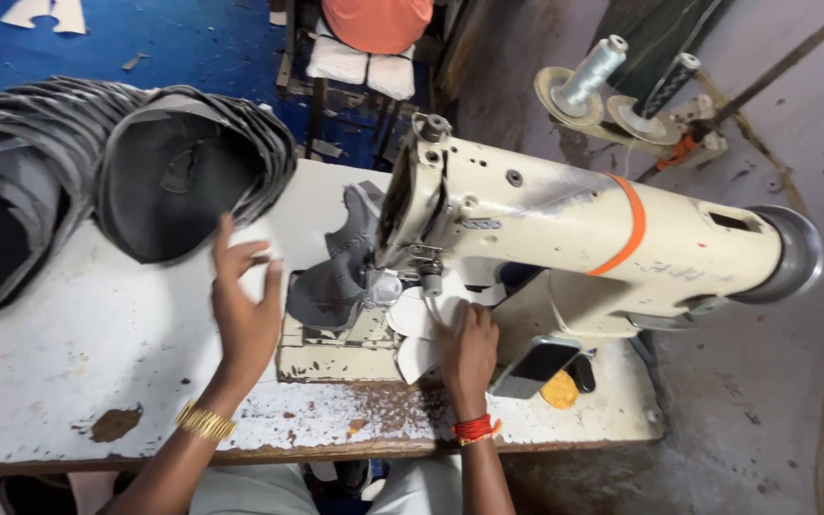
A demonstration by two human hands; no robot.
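Note:
A cream post-bed sewing machine with an orange band stands on a worn white table. A grey shoe upper sits on the machine's post under the needle. My left hand is raised beside the upper, fingers spread, holding nothing. My right hand rests below the needle area, fingers pressing on white lining pieces that join the upper. A gold bangle is on my left wrist, red thread on my right.
A curved stack of dark grey shoe uppers lies at the table's left. Two thread cones stand behind the machine. A phone and a yellow lump lie under the machine arm. Blue floor beyond.

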